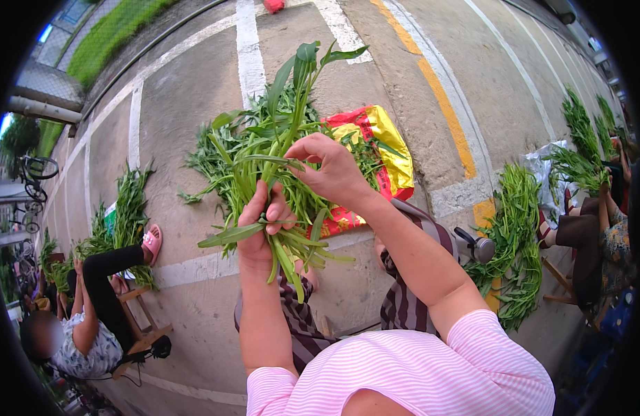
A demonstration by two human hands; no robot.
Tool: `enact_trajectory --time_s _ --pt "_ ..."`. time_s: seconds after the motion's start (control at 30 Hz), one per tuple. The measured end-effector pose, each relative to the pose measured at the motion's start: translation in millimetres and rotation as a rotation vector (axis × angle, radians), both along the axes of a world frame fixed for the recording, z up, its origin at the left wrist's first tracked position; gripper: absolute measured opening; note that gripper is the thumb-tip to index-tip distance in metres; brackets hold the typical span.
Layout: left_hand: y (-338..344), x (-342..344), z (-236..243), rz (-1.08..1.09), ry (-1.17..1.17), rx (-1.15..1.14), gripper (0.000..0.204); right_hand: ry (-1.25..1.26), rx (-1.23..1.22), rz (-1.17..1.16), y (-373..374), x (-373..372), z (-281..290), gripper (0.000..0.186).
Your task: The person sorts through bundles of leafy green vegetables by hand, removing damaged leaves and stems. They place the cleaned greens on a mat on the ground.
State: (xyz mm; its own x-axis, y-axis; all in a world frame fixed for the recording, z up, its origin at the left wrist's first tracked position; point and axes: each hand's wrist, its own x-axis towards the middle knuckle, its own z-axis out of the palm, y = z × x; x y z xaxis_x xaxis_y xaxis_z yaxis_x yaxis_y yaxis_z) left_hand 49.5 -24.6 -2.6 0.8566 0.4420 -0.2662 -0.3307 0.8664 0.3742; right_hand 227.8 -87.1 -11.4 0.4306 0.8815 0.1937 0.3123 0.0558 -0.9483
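- Two bare hands in the head view: the left hand [252, 241] is wrapped around the bundle of greens [286, 260]; the right hand [328, 168] pinches a green piece midway up it, thumb to fingertips.
- One bundle, held above the near side of the pile of greens [210, 166], leaves pointing far and cut ends near; its stalks overlap too much to count.
- One red-and-gold sack [397, 156] under the pile's right side, with dark printed characters on its red parts.
- One silver-topped bottle [483, 249] near the right knee.
- Two more heaps: the left heap [130, 202] and the right heap [517, 232], both well apart from the pile.
- One seated person [91, 340] at left, another [614, 253] at far right.
- One orange line [448, 128] beyond the sack's right edge; concrete [185, 90] with white lines stretches far of the pile, while striped trousers [406, 305] bound the near side.
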Motion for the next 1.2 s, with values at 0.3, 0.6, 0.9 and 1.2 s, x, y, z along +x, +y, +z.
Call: enact_trajectory --time_s 0.3,0.6,0.9,1.2 --pt "6.0 -3.1 -2.6 0.091 0.033 -0.005 0.036 0.907 -0.305 0.209 -3.3 -4.9 11.1 0.023" --pt "14.0 -10.1 -4.0 0.123 0.027 -0.026 0.034 0.959 -0.468 0.258 -5.9 1.7 16.9 0.039" --pt "15.8 -14.7 -1.9 0.182 0.064 0.028 0.03 0.711 -0.574 0.405 -9.9 12.4 18.6 0.037" --pt "-2.3 8.8 0.1 0.296 0.601 0.341 0.01 0.786 -0.484 0.379 -10.7 8.8 14.8 0.028"
